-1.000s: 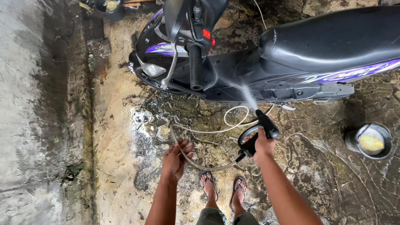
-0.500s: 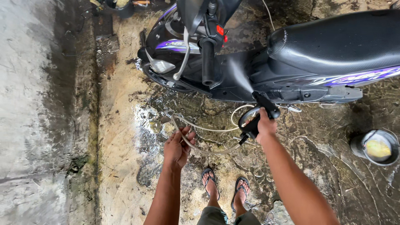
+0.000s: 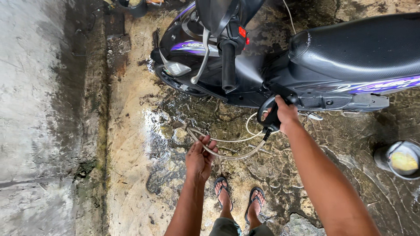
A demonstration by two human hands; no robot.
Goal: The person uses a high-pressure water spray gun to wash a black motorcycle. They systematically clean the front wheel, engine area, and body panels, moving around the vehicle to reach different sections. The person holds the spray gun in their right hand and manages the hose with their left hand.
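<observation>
The spray gun (image 3: 274,109) is black and is held just beside the footboard of the scooter (image 3: 306,65), below the front end of the seat (image 3: 363,46). Its long axis runs from the grip upward to the nozzle, and the nozzle points at the scooter body. A fine spray shows between nozzle and bodywork. The right hand (image 3: 286,114) is clenched around the grip of the spray gun.

The hose (image 3: 227,154) leaves the bottom of the grip and sags in a loop over the floor toward the left hand (image 3: 200,158). The left hand grasps the hose with curled fingers; past it the hose bends back toward the scooter.

The scooter is black with purple panels. It stands along the far side of the floor, with the handlebar grip (image 3: 228,65) pointing toward the person and the front wheel (image 3: 175,83) to the left.

The floor (image 3: 144,175) is cracked, stained concrete, wet beneath the scooter. A rough grey strip (image 3: 39,109) runs along its left edge. A small bucket (image 3: 400,159) stands near the right edge. Two feet in sandals (image 3: 238,199) stand at the near edge.
</observation>
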